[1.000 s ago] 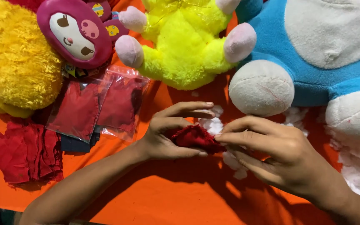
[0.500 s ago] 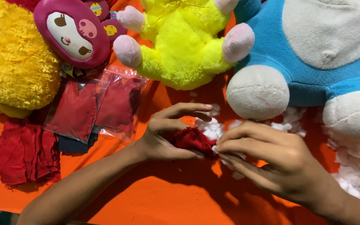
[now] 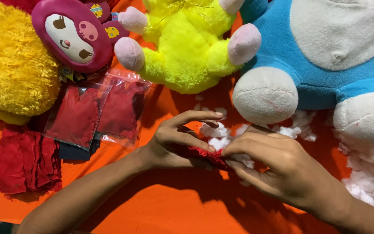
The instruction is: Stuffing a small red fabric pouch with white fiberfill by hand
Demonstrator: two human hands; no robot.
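Note:
My left hand point(image 3: 176, 141) and my right hand point(image 3: 278, 162) meet over an orange cloth point(image 3: 152, 208). Between them they pinch a small red fabric piece point(image 3: 206, 155) with a jagged edge. White stuffing point(image 3: 217, 136) shows just above the piece, under my fingers. My left index finger arches over it; my right fingers press on the piece's right end.
Above lie a yellow plush toy point(image 3: 187, 47), a blue and white plush toy point(image 3: 325, 56), a fuzzy yellow toy point(image 3: 9, 69) and a pink doll face point(image 3: 72, 34). Clear bags of red fabric point(image 3: 96, 112) and loose red pieces point(image 3: 22, 160) sit left. More stuffing point(image 3: 371, 173) piles at right.
My right hand's fingers have shifted slightly left along the red piece. Both hands stay closed on it in the same spot.

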